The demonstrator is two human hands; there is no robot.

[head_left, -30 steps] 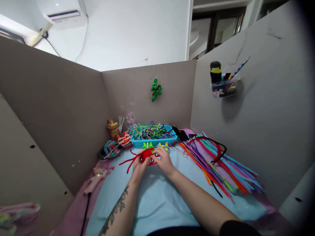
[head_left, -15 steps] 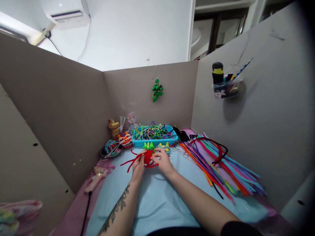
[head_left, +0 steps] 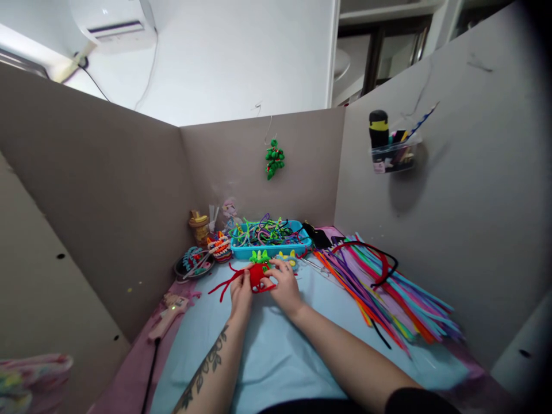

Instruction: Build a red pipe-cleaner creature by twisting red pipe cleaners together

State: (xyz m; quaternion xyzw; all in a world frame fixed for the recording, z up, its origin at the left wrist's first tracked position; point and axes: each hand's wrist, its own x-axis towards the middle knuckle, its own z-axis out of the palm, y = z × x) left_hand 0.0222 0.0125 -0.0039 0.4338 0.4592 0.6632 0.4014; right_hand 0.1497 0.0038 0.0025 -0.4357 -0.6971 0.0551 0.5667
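Observation:
Between my two hands is a red pipe-cleaner piece (head_left: 257, 278), a rounded woven body with loose red strands trailing out to the left. My left hand (head_left: 241, 290) grips its left side, thumb on the front. At the right side, the fingers of my right hand (head_left: 282, 286) are bent in a pinch against the red body, by a small green spot. Just behind it shows a green pipe-cleaner figure (head_left: 260, 257); whether it is joined to the red piece I cannot tell. A yellow and blue figure (head_left: 288, 259) sits behind my right hand.
A blue tray (head_left: 271, 251) of pipe-cleaner scraps stands at the back. Long coloured pipe cleaners (head_left: 383, 293) lie on the right, near scissors (head_left: 317, 264). To the left are a dark bowl (head_left: 194, 271), an orange and white woven piece (head_left: 221, 248) and a glue gun (head_left: 168, 316).
The red piece has shifted and turned slightly in my hands, its loose strands moving a little left. My right fingers have closed in a bit on its right side.

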